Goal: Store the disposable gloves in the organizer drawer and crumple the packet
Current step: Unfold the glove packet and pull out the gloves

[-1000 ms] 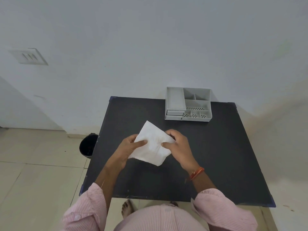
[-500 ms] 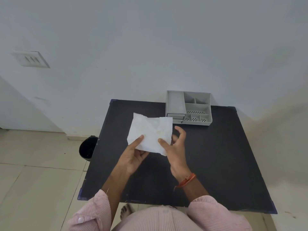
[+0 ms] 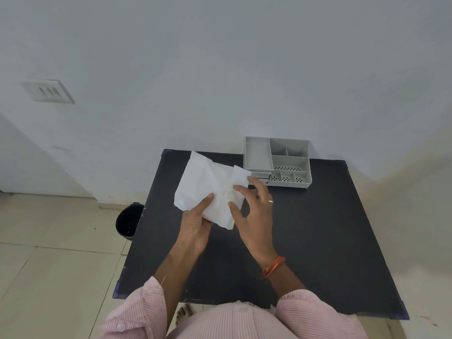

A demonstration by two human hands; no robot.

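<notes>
From the head view I see the white packet [image 3: 210, 189] held up above the far left part of the black counter [image 3: 318, 241], clear of its surface. It is a flat, wrinkled, roughly square sheet with a ragged lower edge and one corner pointing up toward the wall.

My left hand [image 3: 195, 226] grips the packet at its lower left edge: the thumb lies on the front face and the other fingers are hidden behind the paper, so I read it as closed on the packet.

My right hand [image 3: 254, 211] sits at the packet's right side with its fingers [image 3: 241, 189] spread wide. Two fingertips touch the front of the paper, but nothing is pinched that I can see. A ring shows on one finger and an orange thread band [image 3: 274, 266] circles the wrist.

The grey organizer [image 3: 277, 162] stands at the far edge of the counter against the wall, just beyond the right hand. Its open top is split into several compartments, some with perforated floors. The small drawers [image 3: 263, 176] on its front left look pushed in, partly covered by the packet's corner.

I cannot make out any gloves; if they are inside the packet, they are hidden.

A black bin [image 3: 128, 221] stands on the tiled floor left of the counter.
</notes>
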